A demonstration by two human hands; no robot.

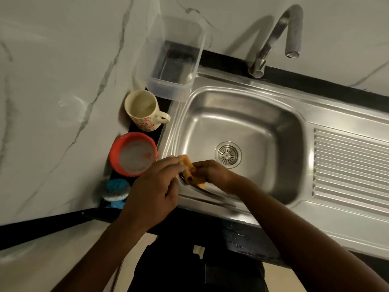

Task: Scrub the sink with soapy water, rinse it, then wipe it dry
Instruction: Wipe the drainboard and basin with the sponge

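Left hand (155, 186) and right hand (212, 172) both clamp a twisted orange cloth (189, 172) over the stainless steel sink's (242, 123) near-left rim.

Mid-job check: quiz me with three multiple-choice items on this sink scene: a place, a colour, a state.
1. Where is the round red plastic bowl of soapy water?
A. On the dark counter left of the stainless steel sink
B. In the basin
C. On the drainboard

2. What colour is the cloth gripped by the left hand and right hand?
A. Blue
B. Orange
C. White

3. The curved metal tap is
A. running
B. not running
C. out of view

Answers: 1 A, it stands beside the sink's left rim; 2 B, orange shows between the hands; 3 B, no stream falls from its spout.
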